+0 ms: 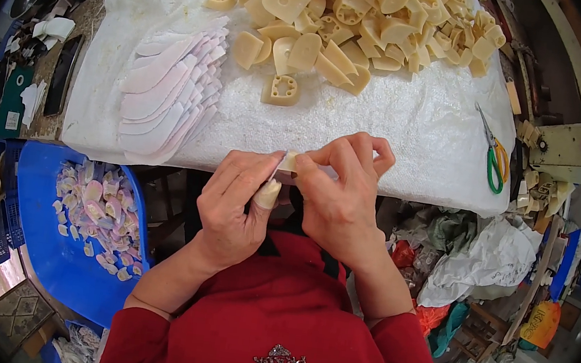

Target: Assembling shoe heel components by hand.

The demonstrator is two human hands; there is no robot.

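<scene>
Both my hands meet over the near edge of the white-covered table (408, 152). Pinched between them is a small beige piece (291, 160), probably a shoe heel, largely hidden by fingers. My left hand (231, 200) is closed, with the edge of a thin pale sheet (277, 168) by its fingertips; its thumb wears a beige wrap (267, 194). My right hand (343, 195) closes thumb and forefinger on the beige piece from the other side. Left of centre lies a fanned stack of pinkish-white cut-outs (168, 92). A single beige heel (283, 91) stands beyond my hands.
A big pile of beige heels (365, 25) covers the table's far side. Scissors (495, 158) with green and orange handles lie at the right edge. A blue basin (46, 247) at lower left holds small pink-and-cream pieces (104, 210). Crumpled white plastic (485, 261) hangs below right.
</scene>
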